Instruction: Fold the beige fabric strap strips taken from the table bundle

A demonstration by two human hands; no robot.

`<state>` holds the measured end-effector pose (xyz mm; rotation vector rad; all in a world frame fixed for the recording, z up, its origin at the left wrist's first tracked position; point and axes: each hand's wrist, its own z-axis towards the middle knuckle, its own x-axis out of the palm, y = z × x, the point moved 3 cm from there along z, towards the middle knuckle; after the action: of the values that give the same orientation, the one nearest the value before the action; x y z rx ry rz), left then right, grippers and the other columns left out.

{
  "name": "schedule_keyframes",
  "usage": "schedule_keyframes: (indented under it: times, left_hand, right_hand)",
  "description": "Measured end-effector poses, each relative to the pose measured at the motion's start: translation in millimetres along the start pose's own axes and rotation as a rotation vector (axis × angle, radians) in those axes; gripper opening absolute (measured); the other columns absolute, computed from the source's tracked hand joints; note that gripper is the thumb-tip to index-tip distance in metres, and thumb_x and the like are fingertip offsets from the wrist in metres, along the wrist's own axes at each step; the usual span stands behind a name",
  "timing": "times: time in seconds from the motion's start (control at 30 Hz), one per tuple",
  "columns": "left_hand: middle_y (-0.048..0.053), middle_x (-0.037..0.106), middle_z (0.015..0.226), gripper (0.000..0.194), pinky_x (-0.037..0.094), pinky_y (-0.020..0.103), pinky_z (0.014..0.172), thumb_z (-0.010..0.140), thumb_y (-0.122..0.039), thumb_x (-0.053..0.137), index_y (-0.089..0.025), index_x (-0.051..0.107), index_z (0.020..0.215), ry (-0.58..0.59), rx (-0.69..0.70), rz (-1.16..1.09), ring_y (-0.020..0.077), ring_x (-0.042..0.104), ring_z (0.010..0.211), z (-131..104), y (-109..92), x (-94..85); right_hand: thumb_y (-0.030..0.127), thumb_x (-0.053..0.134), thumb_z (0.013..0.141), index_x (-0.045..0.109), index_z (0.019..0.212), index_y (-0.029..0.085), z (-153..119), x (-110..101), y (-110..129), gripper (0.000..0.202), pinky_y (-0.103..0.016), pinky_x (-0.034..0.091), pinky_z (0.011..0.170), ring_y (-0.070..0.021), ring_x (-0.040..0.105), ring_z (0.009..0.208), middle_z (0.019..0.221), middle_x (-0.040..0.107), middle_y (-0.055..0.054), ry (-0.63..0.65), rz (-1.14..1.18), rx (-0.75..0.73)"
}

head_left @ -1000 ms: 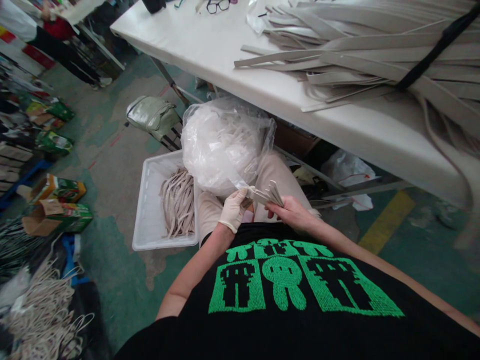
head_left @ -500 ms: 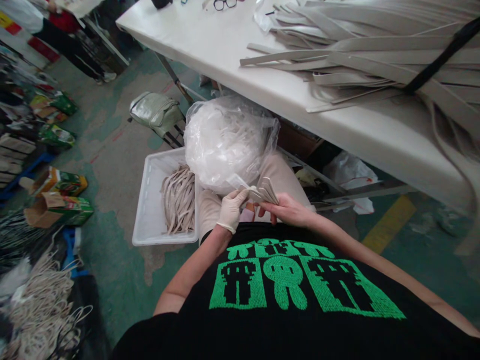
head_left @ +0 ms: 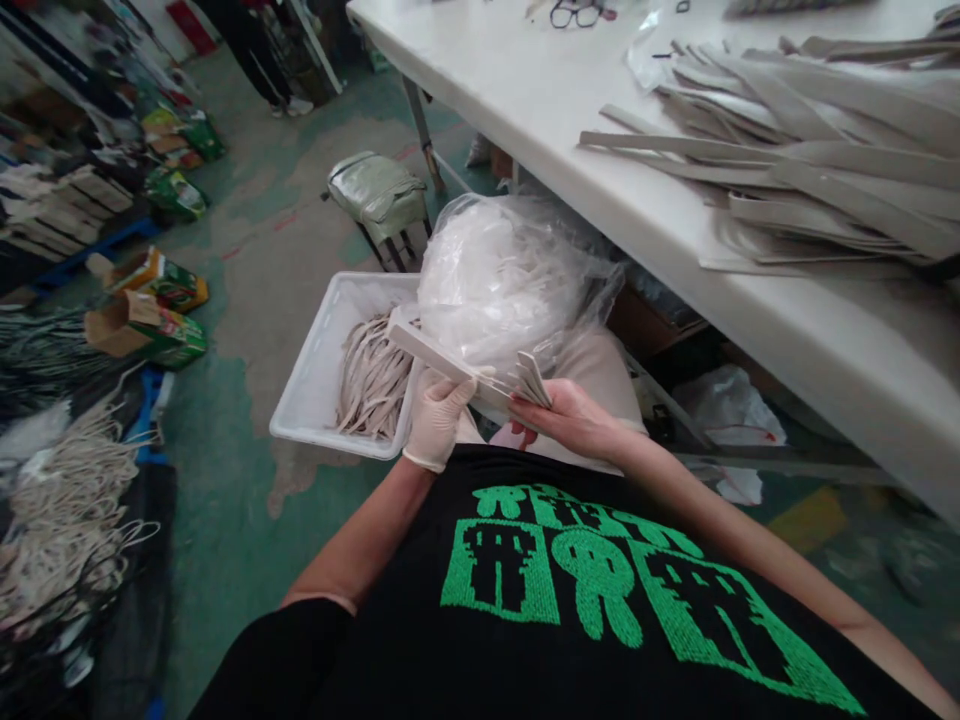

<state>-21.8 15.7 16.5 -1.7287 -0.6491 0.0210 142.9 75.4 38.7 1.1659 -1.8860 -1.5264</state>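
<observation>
My left hand [head_left: 441,408], in a pale glove, pinches a flat light-grey strip [head_left: 429,350] that slants up toward the left over the bin's rim. My bare right hand [head_left: 566,415] is closed on a small bundle of grey strips [head_left: 532,380] whose ends fan upward. The two hands are close together above my lap. Just beyond them a clear plastic bag [head_left: 499,285] with pale strips inside rests on my lap. Beside it on the left, a white plastic bin [head_left: 307,385] holds a heap of narrow beige strips [head_left: 375,380].
A white table [head_left: 517,110] runs along the right, bearing a large pile of grey strips [head_left: 825,170] and eyeglasses [head_left: 576,14]. A covered stool [head_left: 377,190] stands behind the bin. Cartons [head_left: 150,325] and tangled cords [head_left: 71,520] lie at left. Another person's legs [head_left: 251,50] show far back.
My left hand has moved left, away from my right hand, and a longer piece of strip now shows in it. The view has shifted, so the table pile appears farther right.
</observation>
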Motion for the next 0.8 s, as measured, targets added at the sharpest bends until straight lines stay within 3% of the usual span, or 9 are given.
schedule_keyframes:
  times: [0.1,0.17,0.3,0.43,0.53,0.6,0.73,0.8]
  left_hand:
    - [0.006,0.079,0.086,0.029,0.054,0.035,0.093,0.066,-0.042,0.088,-0.020,0.082,0.085,-0.059,0.225,0.121,0.0235,0.072,0.092,-19,-32,-37.5]
    - [0.005,0.079,0.082,0.025,0.056,0.033,0.084,0.064,-0.040,0.089,-0.021,0.082,0.079,-0.170,0.343,0.175,0.0215,0.071,0.082,-39,-43,-59.0]
    - [0.004,0.075,0.072,0.028,0.053,0.029,0.064,0.065,-0.043,0.087,-0.019,0.080,0.077,-0.322,0.333,0.151,0.0162,0.065,0.063,-72,-35,-82.3]
    - [0.000,0.066,0.059,0.037,0.045,0.024,0.057,0.055,-0.046,0.092,-0.016,0.074,0.068,-0.387,0.116,-0.108,0.0099,0.055,0.055,-73,-8,-82.3]
    - [-0.002,0.062,0.062,0.039,0.042,0.021,0.057,0.054,-0.042,0.094,-0.014,0.072,0.068,-0.306,-0.043,-0.281,0.0072,0.051,0.058,-60,10,-70.7]
    - [-0.003,0.060,0.061,0.036,0.040,0.020,0.057,0.056,-0.037,0.094,-0.013,0.070,0.068,-0.265,-0.083,-0.355,0.0062,0.049,0.057,-50,17,-67.3]
    - [-0.001,0.067,0.072,0.031,0.042,0.019,0.059,0.056,-0.023,0.093,-0.013,0.072,0.076,-0.411,-0.103,-0.509,0.0054,0.052,0.060,-38,20,-77.9]
    - [0.000,0.070,0.074,0.031,0.042,0.019,0.059,0.056,-0.022,0.093,-0.014,0.073,0.078,-0.422,-0.114,-0.555,0.0054,0.053,0.060,-37,21,-77.1]
  right_hand:
    - [0.054,0.052,0.095,0.063,0.075,0.018,8,15,21,0.043,-0.024,0.049,0.056,-0.0130,0.065,0.059,0.068,0.068,-0.003,0.117,-0.045,-0.055]
    - [0.051,0.054,0.094,0.061,0.075,0.018,12,26,31,0.039,-0.024,0.049,0.054,-0.0132,0.065,0.059,0.069,0.068,-0.003,0.209,-0.038,-0.084]
    - [0.050,0.055,0.092,0.053,0.072,0.020,18,46,40,0.036,-0.023,0.048,0.049,-0.0140,0.064,0.052,0.061,0.064,0.000,0.311,-0.065,-0.083]
    - [0.051,0.057,0.090,0.052,0.069,0.021,34,61,37,0.036,-0.023,0.044,0.045,-0.0135,0.060,0.046,0.055,0.062,0.001,0.292,-0.168,-0.030]
    - [0.053,0.056,0.090,0.054,0.069,0.021,50,70,28,0.038,-0.023,0.041,0.043,-0.0133,0.058,0.045,0.056,0.063,0.000,0.233,-0.235,0.014]
    - [0.054,0.052,0.091,0.055,0.071,0.020,55,71,21,0.040,-0.023,0.042,0.044,-0.0136,0.059,0.047,0.059,0.065,-0.001,0.239,-0.253,0.016]
    - [0.054,0.052,0.092,0.058,0.076,0.020,47,58,10,0.038,-0.024,0.047,0.050,-0.0157,0.065,0.053,0.064,0.068,-0.002,0.299,-0.262,0.043]
    - [0.055,0.051,0.092,0.057,0.074,0.020,42,51,7,0.039,-0.025,0.046,0.049,-0.0157,0.063,0.050,0.061,0.067,-0.002,0.268,-0.307,0.066]
